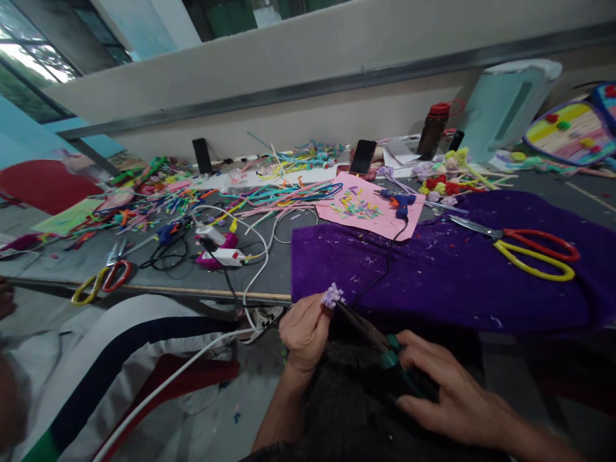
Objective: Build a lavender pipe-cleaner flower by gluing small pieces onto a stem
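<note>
A small pale lilac fuzzy cluster (332, 295) is pinched between the thumb and fingers of my left hand (304, 330), just off the table's front edge. My right hand (445, 388) is wrapped round the green handles of a pair of scissors (389, 353). The long dark blades point up and left, their tips at the lower right side of the lilac cluster. Whether the blades touch it is hard to tell. Behind both hands a purple cloth (356, 263) covers the table edge.
Red-and-yellow scissors (534, 250) lie on the cloth. A glue gun (400, 202) rests on pink paper (327, 208) with small cut pieces. Cords and power strips (224, 256) lie left of the cloth. A person's leg (129, 340) is at the left.
</note>
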### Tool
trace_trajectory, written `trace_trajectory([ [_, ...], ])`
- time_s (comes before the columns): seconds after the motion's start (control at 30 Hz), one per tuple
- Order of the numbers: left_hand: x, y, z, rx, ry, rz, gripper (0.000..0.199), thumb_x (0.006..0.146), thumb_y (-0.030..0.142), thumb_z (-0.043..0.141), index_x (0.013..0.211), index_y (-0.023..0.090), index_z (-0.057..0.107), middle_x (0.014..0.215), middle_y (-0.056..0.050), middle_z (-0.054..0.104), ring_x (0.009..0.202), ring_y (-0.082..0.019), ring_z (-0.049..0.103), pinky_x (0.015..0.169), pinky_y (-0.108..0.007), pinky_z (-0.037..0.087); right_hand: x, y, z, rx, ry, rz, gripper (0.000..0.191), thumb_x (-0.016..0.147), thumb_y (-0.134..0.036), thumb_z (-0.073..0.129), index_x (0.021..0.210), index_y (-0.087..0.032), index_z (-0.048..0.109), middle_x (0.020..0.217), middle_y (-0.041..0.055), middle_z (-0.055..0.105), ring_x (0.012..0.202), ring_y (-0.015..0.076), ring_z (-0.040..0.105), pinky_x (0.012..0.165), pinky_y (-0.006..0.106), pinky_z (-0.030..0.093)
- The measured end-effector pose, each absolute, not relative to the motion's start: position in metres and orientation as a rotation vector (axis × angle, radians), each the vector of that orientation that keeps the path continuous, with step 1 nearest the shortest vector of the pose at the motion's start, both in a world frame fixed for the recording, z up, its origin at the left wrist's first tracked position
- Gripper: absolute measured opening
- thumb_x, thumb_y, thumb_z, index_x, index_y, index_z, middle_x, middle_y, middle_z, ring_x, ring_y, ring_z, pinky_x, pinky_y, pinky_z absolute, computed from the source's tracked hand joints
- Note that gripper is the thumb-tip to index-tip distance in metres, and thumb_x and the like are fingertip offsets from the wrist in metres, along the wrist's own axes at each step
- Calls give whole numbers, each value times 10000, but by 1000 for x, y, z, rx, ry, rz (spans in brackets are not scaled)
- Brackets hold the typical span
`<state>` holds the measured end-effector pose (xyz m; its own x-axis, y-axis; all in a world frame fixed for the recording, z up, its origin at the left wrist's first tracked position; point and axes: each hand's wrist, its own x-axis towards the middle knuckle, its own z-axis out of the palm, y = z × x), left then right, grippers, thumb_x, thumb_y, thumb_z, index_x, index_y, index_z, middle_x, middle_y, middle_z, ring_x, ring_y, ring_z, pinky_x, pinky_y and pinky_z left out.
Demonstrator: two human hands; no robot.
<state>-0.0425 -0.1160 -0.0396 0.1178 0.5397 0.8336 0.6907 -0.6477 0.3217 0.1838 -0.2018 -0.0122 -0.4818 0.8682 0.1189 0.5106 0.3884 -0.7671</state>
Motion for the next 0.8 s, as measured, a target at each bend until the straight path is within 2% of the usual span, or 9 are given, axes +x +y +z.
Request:
trace_trajectory([
  [0.17, -44, -117, -41, -2243, -1264, -1548, 274, 682, 55, 612, 920, 185, 653, 796, -40, 663, 711, -133, 610, 666, -245, 488, 188, -203, -13, -1184, -2118, 943, 179, 673, -183, 587, 815, -212, 484, 908, 28, 533, 857, 168, 536, 740, 256, 450],
  [0.3, -43, -118, -42, -2245, -1257, -1559, 273, 675, 49, 615, 911, 181, 657, 788, -35, 664, 709, -130, 609, 668, -244, 487, 188, -200, -12, -1082, -1994, 1163, 124, 680, -202, 563, 753, -198, 462, 802, 10, 512, 734, 145, 513, 659, 244, 430],
  [0.4, -42, -118, -42, -2243, -1270, -1566, 268, 678, 53, 614, 910, 178, 661, 787, -41, 666, 708, -138, 611, 665, -251, 486, 188, -198, -12, -987, -1859, 1360, 110, 688, -234, 541, 738, -186, 455, 802, 16, 505, 723, 146, 489, 660, 258, 408],
  [0.63, -43, -120, -44, -2244, -1304, -1528, 252, 699, 75, 601, 920, 178, 665, 795, -53, 671, 718, -148, 614, 668, -258, 476, 192, -195, -12, -891, -1628, 1668, 190, 694, -333, 571, 718, -170, 477, 820, 22, 513, 740, 145, 458, 671, 260, 370],
  [0.8, -41, -120, -42, -2243, -1310, -1535, 235, 687, 75, 611, 892, 178, 665, 787, -41, 668, 704, -133, 607, 662, -240, 464, 192, -192, -13, -857, -1567, 1736, 253, 711, -407, 561, 732, -166, 486, 812, 20, 510, 729, 138, 449, 662, 256, 375],
])
